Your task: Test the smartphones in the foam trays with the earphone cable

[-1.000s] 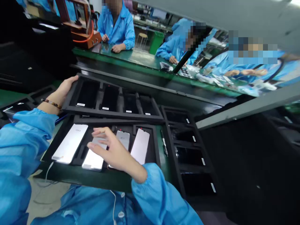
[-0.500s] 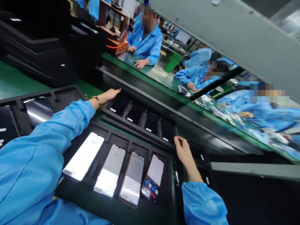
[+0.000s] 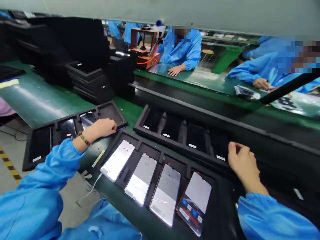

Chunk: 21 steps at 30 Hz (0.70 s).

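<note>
The far black tray (image 3: 178, 145) lies on the glossy green bench (image 3: 60, 96), beyond the near black tray (image 3: 153, 152), its long straight front wall running close to the other's back edge. Matte and foam-like, it is split by upright dividers into four oblong compartments, each with a dark, flat slab (image 3: 172, 124) bearing a small white label (image 3: 166, 135) at its near end. The person's right hand (image 3: 243, 163) is at its right end, thumb against the rim and fingers bent; whether they pinch the wall cannot be told. The near black tray has four compartments too, each with a smooth, glassy, round-cornered phone (image 3: 143, 178) whose screen is lit; the rightmost shows blue, white and red patches low down, and a tiny red mark sits above each phone. The left hand (image 3: 103, 128), a beaded bracelet (image 3: 84, 138) at its wrist, is loosely curled at the near edge of the left-side black tray (image 3: 108, 111); whether it grips anything there is unclear. That tray holds three shiny dark panels (image 3: 68, 129), the compartment at its right end being bare where visible. Behind it rises a stack of black trays (image 3: 90, 83), square-edged and dull.
</note>
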Each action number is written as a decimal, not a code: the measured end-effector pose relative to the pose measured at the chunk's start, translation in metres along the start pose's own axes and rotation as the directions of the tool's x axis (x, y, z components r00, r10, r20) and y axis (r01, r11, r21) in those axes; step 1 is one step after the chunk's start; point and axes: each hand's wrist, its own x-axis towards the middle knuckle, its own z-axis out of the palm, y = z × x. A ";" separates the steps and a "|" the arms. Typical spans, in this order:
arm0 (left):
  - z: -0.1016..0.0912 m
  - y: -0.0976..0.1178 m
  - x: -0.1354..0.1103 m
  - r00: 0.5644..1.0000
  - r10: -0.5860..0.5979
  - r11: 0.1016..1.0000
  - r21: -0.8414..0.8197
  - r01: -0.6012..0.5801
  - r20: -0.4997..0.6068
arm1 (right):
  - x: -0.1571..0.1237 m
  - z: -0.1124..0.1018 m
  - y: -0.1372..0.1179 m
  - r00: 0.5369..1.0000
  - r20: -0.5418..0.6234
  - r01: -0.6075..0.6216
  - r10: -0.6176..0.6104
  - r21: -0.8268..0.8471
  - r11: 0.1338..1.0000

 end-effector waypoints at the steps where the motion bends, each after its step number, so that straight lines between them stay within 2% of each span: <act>1: 0.002 0.005 -0.009 1.000 -0.010 0.998 0.058 0.008 0.030 | -0.003 0.002 -0.002 1.000 -0.010 -0.029 0.029 0.004 1.000; 3: 0.010 0.019 -0.026 0.997 -0.049 0.985 0.169 0.039 0.053 | -0.006 0.004 -0.005 0.997 -0.018 -0.072 0.073 0.031 0.997; 6: 0.025 0.032 -0.046 0.993 -0.114 0.956 0.276 0.098 0.041 | -0.004 0.004 -0.005 0.997 -0.054 -0.055 0.058 0.056 0.997; 9: 0.026 0.019 -0.059 0.987 -0.146 0.943 0.311 0.120 0.062 | -0.004 0.000 -0.008 0.990 -0.135 -0.028 0.036 0.058 0.998; 11: 0.015 0.003 -0.062 0.987 -0.139 0.951 0.291 0.108 0.085 | -0.015 -0.004 -0.021 0.974 -0.214 0.096 -0.074 0.094 0.991; 12: 0.007 -0.002 -0.062 0.988 -0.133 0.961 0.255 0.108 0.081 | -0.026 -0.006 -0.033 0.950 -0.253 0.219 -0.181 0.129 0.967; 13: -0.002 -0.003 -0.060 0.991 -0.115 0.978 0.183 0.102 0.062 | -0.039 -0.007 -0.051 0.905 -0.287 0.373 -0.314 0.178 0.911; 14: -0.011 0.000 -0.058 0.996 -0.086 0.993 0.082 0.082 0.037 | -0.055 -0.008 -0.072 0.856 -0.279 0.501 -0.436 0.236 0.833; 15: -0.020 0.010 -0.055 0.999 -0.028 0.999 -0.046 0.029 0.016 | -0.072 -0.007 -0.097 0.787 -0.233 0.617 -0.572 0.274 0.738; 16: -0.027 0.024 -0.051 0.998 0.068 0.980 -0.189 -0.066 0.004 | -0.089 -0.006 -0.123 0.687 -0.183 0.723 -0.703 0.273 0.635; 17: -0.033 0.043 -0.046 0.986 0.169 0.934 -0.318 -0.163 -0.009 | -0.104 -0.005 -0.150 0.566 -0.133 0.815 -0.813 0.240 0.528; 18: -0.037 0.063 -0.041 0.966 0.259 0.872 -0.424 -0.243 -0.019 | -0.115 -0.003 -0.176 0.454 -0.079 0.879 -0.887 0.205 0.431; 19: -0.040 0.082 -0.034 0.940 0.340 0.802 -0.510 -0.309 -0.035 | -0.123 0.000 -0.198 0.369 -0.031 0.917 -0.929 0.176 0.359; 20: -0.042 0.099 -0.026 0.915 0.402 0.745 -0.564 -0.355 -0.045 | -0.125 0.004 -0.216 0.356 -0.007 0.922 -0.935 0.164 0.350; 21: -0.042 0.112 -0.016 0.894 0.444 0.698 -0.602 -0.389 -0.063 | -0.123 0.008 -0.229 0.381 -0.003 0.910 -0.925 0.179 0.374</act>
